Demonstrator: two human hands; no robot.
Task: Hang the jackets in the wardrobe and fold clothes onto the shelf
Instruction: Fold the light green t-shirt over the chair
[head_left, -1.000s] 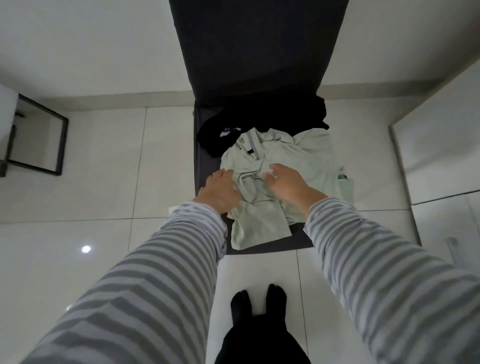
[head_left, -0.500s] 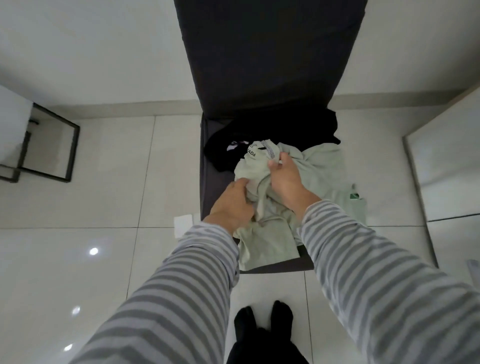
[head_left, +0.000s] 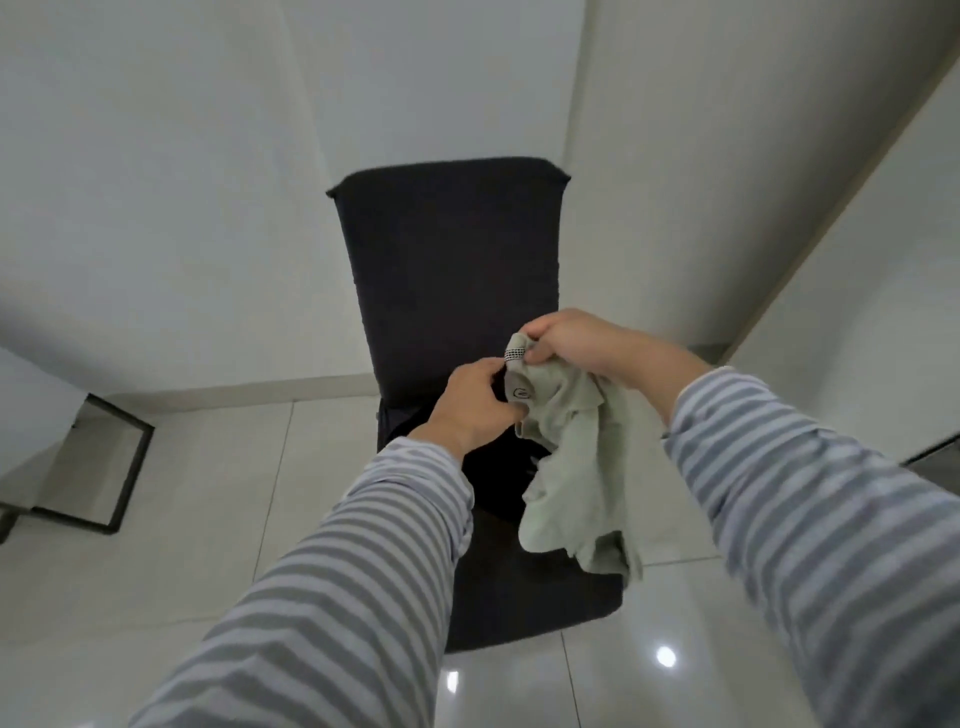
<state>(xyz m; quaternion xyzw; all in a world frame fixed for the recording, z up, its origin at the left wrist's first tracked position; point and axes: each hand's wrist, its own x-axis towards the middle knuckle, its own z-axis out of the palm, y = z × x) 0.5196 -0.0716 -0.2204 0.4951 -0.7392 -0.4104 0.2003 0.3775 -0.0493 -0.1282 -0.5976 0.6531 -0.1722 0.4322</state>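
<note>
A dark chair (head_left: 452, 270) stands against a pale wall (head_left: 156, 156) on a glossy tiled floor (head_left: 171, 545). A black metal frame (head_left: 127, 467) stands at the left, well apart from the chair.

- A single head-worn wide-angle view looks forward and down from above, along both striped sleeves.
- It faces a dark chair (head_left: 452, 291) against the wall, close in, within arm's reach.
- Tiled floor (head_left: 182, 519) fills the lower edges.
</note>
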